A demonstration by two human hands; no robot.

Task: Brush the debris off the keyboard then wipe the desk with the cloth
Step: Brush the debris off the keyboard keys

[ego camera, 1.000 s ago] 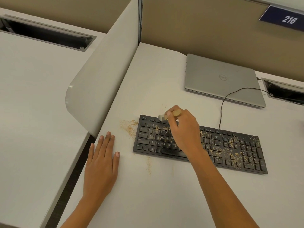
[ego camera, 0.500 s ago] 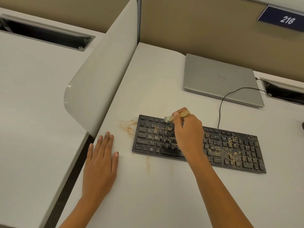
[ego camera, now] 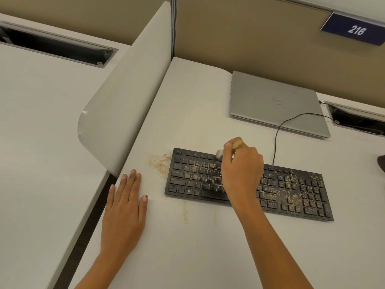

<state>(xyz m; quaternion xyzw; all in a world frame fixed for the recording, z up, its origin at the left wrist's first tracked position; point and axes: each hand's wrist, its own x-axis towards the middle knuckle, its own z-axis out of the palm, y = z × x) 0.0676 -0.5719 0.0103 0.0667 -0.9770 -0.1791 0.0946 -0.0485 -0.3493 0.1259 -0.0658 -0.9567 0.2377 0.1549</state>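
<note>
A tan partition wall [ego camera: 250,38] is seen at the back, and a dark blue plate [ego camera: 354,30] (marked 216) is fixed to it. A curved white divider [ego camera: 129,101] is set beside a neighbouring white desk [ego camera: 41,142] — a cable slot [ego camera: 56,44] is cut into it.

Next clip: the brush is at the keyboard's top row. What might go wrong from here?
1. The brush in the right hand may push debris down between the keys of the keyboard rather than off it.
2. Strokes away from the person could flick debris toward the laptop.
3. The crumb pile on the desk lies near the left hand, which might smear it.
</note>
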